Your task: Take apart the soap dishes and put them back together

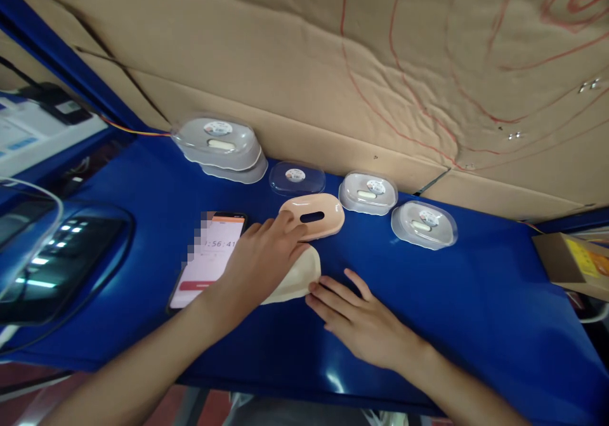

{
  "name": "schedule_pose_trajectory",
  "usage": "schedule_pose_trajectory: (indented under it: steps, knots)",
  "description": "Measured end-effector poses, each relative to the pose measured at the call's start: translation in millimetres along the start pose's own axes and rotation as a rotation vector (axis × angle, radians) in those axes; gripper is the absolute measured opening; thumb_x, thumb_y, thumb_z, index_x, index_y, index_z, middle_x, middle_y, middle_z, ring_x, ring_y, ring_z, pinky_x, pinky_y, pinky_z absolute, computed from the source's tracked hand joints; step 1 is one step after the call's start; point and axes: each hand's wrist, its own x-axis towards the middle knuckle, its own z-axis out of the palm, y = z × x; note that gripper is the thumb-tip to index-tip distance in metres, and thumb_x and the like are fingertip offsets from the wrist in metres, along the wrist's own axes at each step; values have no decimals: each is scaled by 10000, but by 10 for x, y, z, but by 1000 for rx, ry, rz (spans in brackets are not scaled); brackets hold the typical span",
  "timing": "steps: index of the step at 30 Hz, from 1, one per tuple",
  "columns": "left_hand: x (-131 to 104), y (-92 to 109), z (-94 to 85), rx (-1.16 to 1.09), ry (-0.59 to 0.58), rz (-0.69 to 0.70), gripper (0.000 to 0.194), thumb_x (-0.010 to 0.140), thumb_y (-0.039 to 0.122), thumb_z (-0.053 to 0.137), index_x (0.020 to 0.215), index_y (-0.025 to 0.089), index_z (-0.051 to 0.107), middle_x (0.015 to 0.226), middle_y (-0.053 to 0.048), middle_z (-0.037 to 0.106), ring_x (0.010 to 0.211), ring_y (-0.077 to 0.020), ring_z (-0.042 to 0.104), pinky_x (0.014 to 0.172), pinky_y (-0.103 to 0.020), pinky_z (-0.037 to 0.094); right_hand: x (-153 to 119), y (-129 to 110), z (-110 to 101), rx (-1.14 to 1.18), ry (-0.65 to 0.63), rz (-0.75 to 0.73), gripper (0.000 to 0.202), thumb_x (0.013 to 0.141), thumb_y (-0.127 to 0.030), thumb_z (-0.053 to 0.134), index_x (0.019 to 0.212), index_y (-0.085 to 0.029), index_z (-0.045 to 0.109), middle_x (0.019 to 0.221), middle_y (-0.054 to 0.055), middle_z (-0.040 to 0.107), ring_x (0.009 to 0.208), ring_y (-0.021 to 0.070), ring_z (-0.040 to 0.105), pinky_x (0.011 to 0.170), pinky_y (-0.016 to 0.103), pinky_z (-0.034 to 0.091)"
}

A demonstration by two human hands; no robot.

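Observation:
A peach oval lid with a dark slot [328,224] lies at the middle of the blue table. My left hand [266,248] reaches over its left end, with fingers bent around the rim and holding it. Just below, a cream-coloured shallow oval dish [304,273] rests on the table, partly hidden by my left hand and forearm. My right hand [361,318] has its fingers stretched out, the fingertips touching the dish's right edge. Beyond the peach lid lies a clear plastic cover [299,181] with a round label.
Stacked oval pieces under clear covers [223,153] stand at the back left. Two more covered oval pieces, one [367,192] nearer the middle and another [424,224], sit right. A phone [204,267] showing a timer lies left. Cardboard [285,64] walls the back.

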Motion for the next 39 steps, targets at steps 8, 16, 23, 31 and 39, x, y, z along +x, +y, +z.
schedule_pose_trajectory:
  steps: [8,16,23,31,39]
  knots:
    - [19,12,-96,-74,275,90,179,1075,254,539,1089,170,696,1017,-71,764,866,-261,729,736,-396,500,-54,182,-86,-11,79,138,305,1064,-259,583,1359,-231,655,1320,82,722,1179,254,645,1180,529,378]
    - [-7,160,-56,-84,203,314,153,1046,177,548,1070,177,700,1112,-79,765,879,-268,712,829,-437,496,-198,621,-234,144,422,435,193,1048,-164,537,1166,-207,684,1144,101,733,1083,240,707,952,402,564]
    - [-44,230,-10,-125,16,287,377,918,360,764,1250,212,665,1392,-187,652,1120,-382,675,927,-539,511,-186,639,-136,158,168,505,637,1033,-433,620,1598,-261,381,1657,167,405,1498,350,454,1166,566,468]
    - [-48,250,244,-291,-61,164,730,928,397,754,1544,190,420,1619,-263,432,1524,-427,404,1168,-637,406,-183,618,-109,176,149,462,477,1070,-347,558,1541,-322,481,1622,123,448,1449,325,499,1163,560,474]
    - [-115,347,156,-492,65,306,747,823,108,781,1481,223,447,1533,-211,480,1433,-394,478,1155,-578,475,-186,606,-66,785,429,773,792,994,-500,662,1643,-303,254,1614,157,469,1343,305,611,1116,521,513]
